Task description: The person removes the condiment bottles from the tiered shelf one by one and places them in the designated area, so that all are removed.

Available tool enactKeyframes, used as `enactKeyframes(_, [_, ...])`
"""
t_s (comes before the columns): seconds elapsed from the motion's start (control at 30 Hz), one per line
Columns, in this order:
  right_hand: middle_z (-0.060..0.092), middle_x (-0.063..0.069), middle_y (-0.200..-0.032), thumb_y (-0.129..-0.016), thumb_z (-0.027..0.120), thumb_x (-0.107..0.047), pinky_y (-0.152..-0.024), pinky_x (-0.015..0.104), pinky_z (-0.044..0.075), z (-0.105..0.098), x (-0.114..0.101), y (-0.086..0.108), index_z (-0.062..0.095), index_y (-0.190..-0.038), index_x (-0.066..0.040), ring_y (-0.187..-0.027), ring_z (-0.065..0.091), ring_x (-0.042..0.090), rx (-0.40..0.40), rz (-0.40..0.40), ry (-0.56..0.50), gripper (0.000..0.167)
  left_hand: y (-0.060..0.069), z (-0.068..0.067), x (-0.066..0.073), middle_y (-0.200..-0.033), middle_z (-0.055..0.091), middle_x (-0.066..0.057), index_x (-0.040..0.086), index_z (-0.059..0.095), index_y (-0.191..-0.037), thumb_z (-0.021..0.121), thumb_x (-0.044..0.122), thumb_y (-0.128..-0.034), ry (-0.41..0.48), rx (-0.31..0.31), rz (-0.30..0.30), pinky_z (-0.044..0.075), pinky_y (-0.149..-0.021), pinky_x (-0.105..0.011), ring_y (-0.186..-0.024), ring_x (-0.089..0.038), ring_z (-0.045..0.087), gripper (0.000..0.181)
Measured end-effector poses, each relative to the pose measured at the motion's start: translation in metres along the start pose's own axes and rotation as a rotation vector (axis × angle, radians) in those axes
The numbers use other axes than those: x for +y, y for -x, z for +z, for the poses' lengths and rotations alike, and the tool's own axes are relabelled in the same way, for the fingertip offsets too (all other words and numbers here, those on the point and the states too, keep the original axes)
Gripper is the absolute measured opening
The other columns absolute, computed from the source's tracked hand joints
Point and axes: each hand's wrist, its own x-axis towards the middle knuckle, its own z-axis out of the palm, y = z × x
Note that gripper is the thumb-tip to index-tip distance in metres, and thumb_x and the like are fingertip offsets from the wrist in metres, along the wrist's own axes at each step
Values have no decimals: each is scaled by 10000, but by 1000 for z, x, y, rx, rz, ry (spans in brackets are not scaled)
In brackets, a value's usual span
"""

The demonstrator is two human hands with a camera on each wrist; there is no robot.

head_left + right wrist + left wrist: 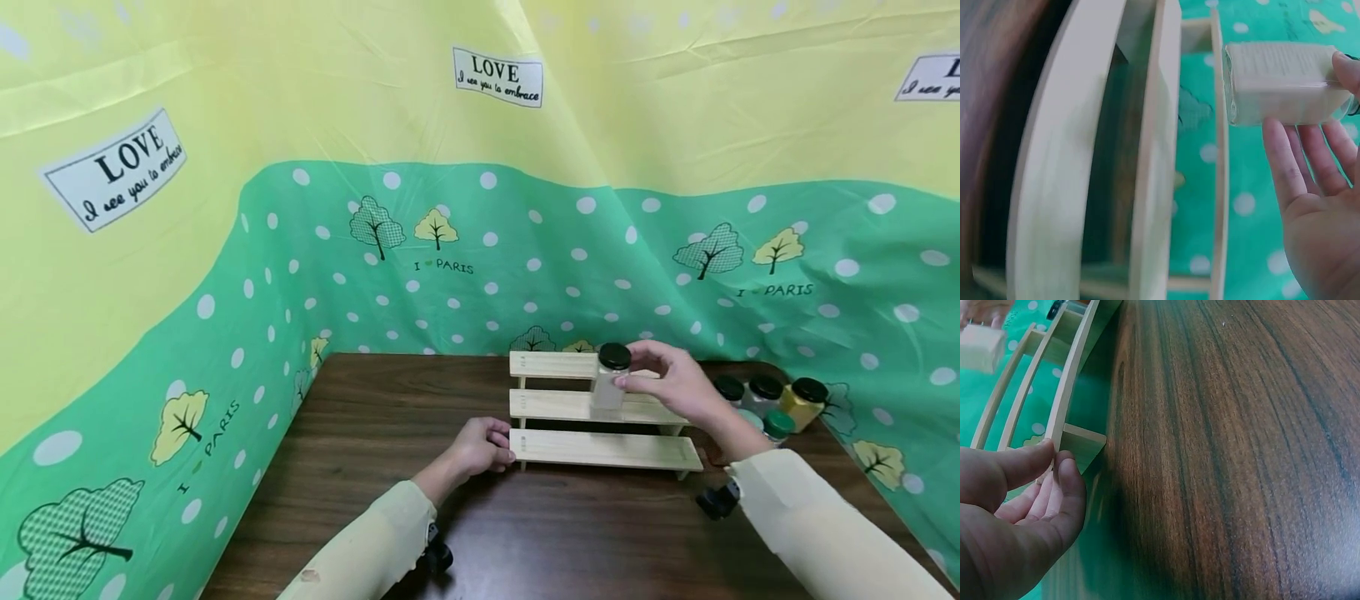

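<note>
A three-tier pale wooden rack [607, 450] stands near the back of the table, its steps rising toward the cloth. My left hand [477, 447] is at the left end of its lowest step. In the left wrist view, thumb and index finger of that hand [1029, 519] pinch the end of the board. With my right hand [678, 387] I hold a clear jar [609, 387] with a black lid and whitish contents, upright in front of the upper steps. The right wrist view shows the jar [1285, 87] between thumb and fingers, its base close to the top board.
Right of the rack stand several jars, among them one with yellow contents [802, 407] and one with a green lid [778, 423]. The right forearm partly covers this group. A patterned green and yellow cloth [420, 292] hangs behind and beside the dark wooden table [360, 433].
</note>
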Motion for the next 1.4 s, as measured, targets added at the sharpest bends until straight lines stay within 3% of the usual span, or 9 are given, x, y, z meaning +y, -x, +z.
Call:
enactKeyframes(0.13, [686, 134, -1164, -935, 782, -222, -780, 235, 614, -26, -2, 13, 543, -1369, -6, -977, 662, -8, 52, 15, 69, 540, 0, 0, 0, -944, 636, -145, -81, 603, -1247, 746, -183, -803, 0, 0, 0, 648, -645, -349, -690, -200, 672, 477])
enactKeyframes(0.4, [630, -232, -1067, -936, 781, -275, -693, 178, 568, -71, 5, 37, 521, -1417, -21, -937, 605, -101, 154, 66, 196, 603, 0, 0, 0, -943, 639, -151, -92, 599, -1252, 741, -190, -800, 10, -2, 3, 649, -649, -354, -675, -184, 660, 484])
enactKeyframes(0.6, [574, -299, -1072, -941, 774, -281, -628, 201, 548, -96, 18, 53, 518, -1461, -70, -919, 568, -124, 217, 100, 227, 617, -1, 0, -2, -935, 639, -141, -87, 603, -1253, 745, -189, -795, 10, -3, 2, 644, -631, -334, -675, -185, 663, 490])
enactKeyframes(0.7, [578, -310, -1064, -942, 774, -258, -607, 206, 544, -107, 22, 62, 542, -1452, -143, -913, 565, -121, 246, 115, 211, 572, -2, 0, -2, -924, 635, -132, -88, 603, -1251, 745, -190, -794, 13, -2, 2, 641, -622, -325, -674, -188, 663, 490])
enactKeyframes(0.83, [577, -311, -1072, -943, 772, -211, -654, 106, 518, -122, 29, 71, 541, -1464, -203, -931, 559, -136, 268, 128, 182, 570, -2, -1, -2, -921, 634, -125, -88, 603, -1248, 745, -189, -793, 19, -3, -1, 637, -615, -312, -671, -191, 664, 487])
enactKeyframes(1.1, [478, -329, -1053, -947, 758, -353, -618, 62, 443, -139, 45, 91, 428, -1553, -56, -908, 459, -164, 362, 206, 312, 752, -1, 1, -1, -929, 634, -134, -93, 598, -1252, 741, -192, -792, 30, -12, 1, 633, -608, -300, -668, -192, 667, 492])
enactKeyframes(1.23, [445, -280, -1070, -963, 732, -372, -607, 61, 403, -148, 54, 100, 387, -1574, -53, -908, 417, -128, 414, 223, 346, 770, -1, 0, -2, -934, 636, -133, -89, 597, -1260, 744, -189, -795, 22, -5, 3, 637, -615, -309, -670, -191, 667, 498])
enactKeyframes(1.3, [451, -250, -1053, -974, 716, -374, -601, 77, 390, -153, 60, 105, 428, -1560, -80, -893, 410, -99, 435, 236, 348, 715, -1, 0, -2, -937, 639, -136, -88, 598, -1263, 745, -188, -795, 18, -2, 2, 639, -620, -318, -673, -190, 667, 501])
enactKeyframes(1.4, [494, -249, -991, -987, 700, -358, -599, 74, 399, -160, 71, 111, 555, -1457, -216, -859, 442, -88, 463, 251, 310, 512, -1, 0, -1, -941, 641, -139, -85, 598, -1266, 747, -185, -795, 11, -2, -1, 643, -630, -332, -676, -189, 665, 504])
